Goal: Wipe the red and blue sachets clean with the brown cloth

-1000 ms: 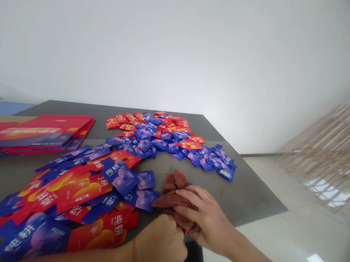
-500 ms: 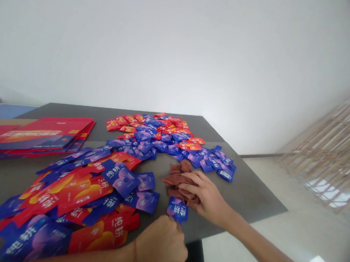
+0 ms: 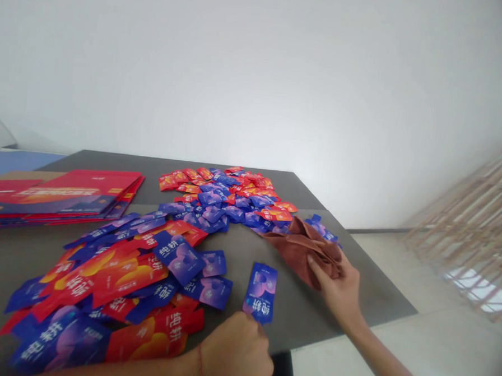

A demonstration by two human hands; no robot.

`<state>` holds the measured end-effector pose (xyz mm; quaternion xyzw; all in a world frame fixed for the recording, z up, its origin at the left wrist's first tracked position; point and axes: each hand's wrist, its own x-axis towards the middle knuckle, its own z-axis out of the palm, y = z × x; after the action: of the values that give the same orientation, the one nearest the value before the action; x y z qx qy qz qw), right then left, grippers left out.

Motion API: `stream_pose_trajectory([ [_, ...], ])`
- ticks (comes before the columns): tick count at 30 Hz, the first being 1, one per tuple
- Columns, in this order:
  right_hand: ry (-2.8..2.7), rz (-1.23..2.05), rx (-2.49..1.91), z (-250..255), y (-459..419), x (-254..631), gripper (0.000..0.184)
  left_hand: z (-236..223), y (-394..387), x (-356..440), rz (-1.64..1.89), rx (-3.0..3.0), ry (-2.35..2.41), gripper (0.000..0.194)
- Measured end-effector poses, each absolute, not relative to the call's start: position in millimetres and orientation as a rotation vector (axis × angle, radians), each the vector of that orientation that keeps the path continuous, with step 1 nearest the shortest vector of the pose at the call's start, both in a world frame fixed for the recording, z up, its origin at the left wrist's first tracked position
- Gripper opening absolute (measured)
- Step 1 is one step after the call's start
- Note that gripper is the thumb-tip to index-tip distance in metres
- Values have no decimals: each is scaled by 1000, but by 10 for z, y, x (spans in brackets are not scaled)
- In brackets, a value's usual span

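Observation:
A brown cloth [image 3: 302, 249], folded and bunched, is gripped by my right hand [image 3: 341, 282], thumb on its near side. It is held over the right part of the table, partly covering the blue sachets behind. One blue-purple sachet [image 3: 261, 292] with white lettering lies apart on the dark table. My left hand [image 3: 238, 350], curled into a fist at the near edge, is at that sachet's lower left corner and appears to pinch it; the fingertips are hidden. Left of it spreads a heap of red-orange sachets [image 3: 142, 334] and blue sachets [image 3: 180, 257].
A second heap of mixed sachets [image 3: 233, 201] lies farther back on the grey table [image 3: 109, 161]. Flat red and blue printed cartons [image 3: 86, 190] are stacked at the left. A white wall [image 3: 256, 87] stands behind. A slatted wooden structure [image 3: 472, 222] is at the right.
My right hand has lifted the cloth off the single sachet and moved right, leaving the sachet uncovered. My left hand has stayed nearly in place. The view has shifted slightly.

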<state>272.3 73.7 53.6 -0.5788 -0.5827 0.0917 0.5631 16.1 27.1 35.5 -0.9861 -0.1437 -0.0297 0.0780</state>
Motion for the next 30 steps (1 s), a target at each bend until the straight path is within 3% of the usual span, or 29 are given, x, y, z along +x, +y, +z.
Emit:
stream_pose_trajectory([
  [9, -1298, 144, -1546, 224, 576, 3063, 42, 341, 255, 166, -94, -2948, -415, 31],
  [18, -1541, 178, -1457, 66, 572, 3097, 32, 287, 303, 154, -65, -2929, -339, 31],
  [30, -1592, 139, -1458, -36, 587, 3120, 34, 169, 358, 156, -245, -2835, -177, 39],
])
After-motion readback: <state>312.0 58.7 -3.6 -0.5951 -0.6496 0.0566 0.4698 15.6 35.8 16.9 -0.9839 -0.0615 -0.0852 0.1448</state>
